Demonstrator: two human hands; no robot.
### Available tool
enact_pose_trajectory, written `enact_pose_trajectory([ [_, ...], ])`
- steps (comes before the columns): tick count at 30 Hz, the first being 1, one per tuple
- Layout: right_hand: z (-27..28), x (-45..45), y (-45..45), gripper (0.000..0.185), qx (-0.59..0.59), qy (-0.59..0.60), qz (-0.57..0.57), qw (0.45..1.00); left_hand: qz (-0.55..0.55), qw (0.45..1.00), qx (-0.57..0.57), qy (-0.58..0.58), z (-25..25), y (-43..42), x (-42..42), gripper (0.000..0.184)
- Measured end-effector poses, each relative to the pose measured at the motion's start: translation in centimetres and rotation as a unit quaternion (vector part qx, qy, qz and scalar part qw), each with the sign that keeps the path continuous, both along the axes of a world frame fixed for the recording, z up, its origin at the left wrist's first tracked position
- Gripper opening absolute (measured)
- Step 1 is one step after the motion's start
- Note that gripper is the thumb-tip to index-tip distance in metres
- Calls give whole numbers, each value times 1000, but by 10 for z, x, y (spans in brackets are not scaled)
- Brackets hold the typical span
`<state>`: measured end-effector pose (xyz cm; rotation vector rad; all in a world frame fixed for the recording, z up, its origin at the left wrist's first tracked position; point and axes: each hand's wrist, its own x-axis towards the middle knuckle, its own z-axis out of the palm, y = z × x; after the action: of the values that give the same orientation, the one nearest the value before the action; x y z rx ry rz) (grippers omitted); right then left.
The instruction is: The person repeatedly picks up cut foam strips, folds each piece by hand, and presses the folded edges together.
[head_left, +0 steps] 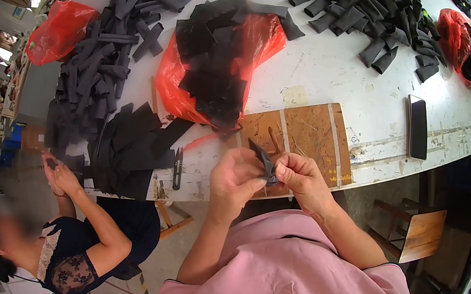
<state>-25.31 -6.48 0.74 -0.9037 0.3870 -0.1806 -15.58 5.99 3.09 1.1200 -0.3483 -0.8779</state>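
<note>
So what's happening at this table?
The person's left fingers and right fingers hold a small dark piece over the near edge of a brown board. A red bag with dark pieces lies beyond, dark tubes are piled to the left, and thread snips rest on the table. At left, a co-worker has both hands together; I can't tell what's in them.

Your left grip [235, 178] and right grip [303, 182] partly hide the dark fabric piece [267, 168] between them. The co-worker [73, 247] has a blurred face. The view's top edge cuts off the table [348, 82] and the far dark pile [361, 8].
</note>
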Motion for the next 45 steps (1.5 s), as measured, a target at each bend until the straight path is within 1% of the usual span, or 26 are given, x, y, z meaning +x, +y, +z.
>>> enact_pose_trajectory([
  [1, -1, -2, 1, 18, -5, -9, 4, 1000, -35, 999, 3, 4, 2, 1, 3, 43],
  [4, 11, -5, -2, 20, -8, -4, 4, 1000, -197, 966, -74, 151, -10, 8, 7, 45],
  [5, 8, -7, -3, 21, -35, -20, 18, 999, -207, 934, -164, 239, -20, 7, 4, 47],
  [7, 7, -2, -3, 21, -72, -56, -11, 996, -153, 942, -174, 243, -18, 4, -6, 50],
  [8, 7, 0, -3, 21, -89, -74, -33, 993, -127, 957, -154, 210, -14, 4, -6, 47],
  [9, 11, -4, -10, 21, -67, -85, -7, 994, -101, 970, -132, 177, -10, 5, -5, 44],
  [11, 15, -2, -9, 20, -145, -96, -34, 984, 12, 999, -35, 26, 1, -2, -18, 33],
  [12, 17, 0, -9, 20, -183, -104, -49, 976, 69, 996, 13, -54, 6, -7, -24, 27],
  [13, 25, 1, -9, 16, -210, -102, -66, 970, 101, 978, 62, -171, 8, -9, -29, 14],
  [16, 33, 1, -7, 11, -370, -105, -112, 916, 142, 959, 23, -245, 9, -16, -31, 10],
  [17, 42, -3, -6, 9, -359, -92, -98, 924, 144, 959, 26, -242, 13, -16, -29, 10],
  [18, 50, -3, -7, 9, -403, -88, -107, 905, 147, 959, 29, -239, 17, -16, -28, 11],
  [20, 62, -1, -7, 9, -486, -78, -125, 862, 132, 988, 14, -79, 36, -16, -32, 10],
  [21, 68, 1, -13, 12, -506, -94, -121, 849, 94, 994, -32, -33, 37, -15, -26, 13],
  [22, 80, 2, -17, 14, -459, -82, -94, 880, 45, 991, -115, 60, 43, -16, -19, 15],
  [24, 112, 5, -23, 17, -359, -57, -37, 931, -58, 930, -271, 241, 65, -22, -3, 18],
  [25, 123, 10, -26, 23, -338, -78, -22, 938, -157, 854, -379, 321, 76, -28, 2, 21],
  [28, 136, 30, -42, 26, -346, -63, 20, 936, -226, 779, -397, 429, 92, -40, 21, 21],
  [29, 125, 35, -50, 30, -301, -2, 48, 952, -149, 825, -321, 440, 86, -40, 25, 18],
  [32, 65, 34, -60, 32, -125, 7, 107, 986, -89, 858, -209, 461, 25, -37, 33, 17],
  [35, 47, 34, -54, 32, -120, 2, 88, 989, -76, 869, -243, 425, -5, -32, 21, 15],
  [38, 52, 42, -62, 32, -157, -13, 136, 978, -66, 886, -234, 395, 13, -31, 24, 17],
  [39, 60, 44, -65, 32, -169, -53, 149, 973, -75, 918, -231, 313, 34, -32, 16, 20],
  [41, 79, 44, -70, 30, -192, -123, 180, 957, 16, 981, -165, 100, 58, -38, -5, 21],
  [44, 55, 49, -72, 29, -294, -47, 182, 937, 22, 991, -127, 40, 32, -34, -2, 25],
  [45, 31, 48, -72, 29, -136, -58, 189, 971, 10, 985, -138, 104, 13, -32, 5, 26],
])
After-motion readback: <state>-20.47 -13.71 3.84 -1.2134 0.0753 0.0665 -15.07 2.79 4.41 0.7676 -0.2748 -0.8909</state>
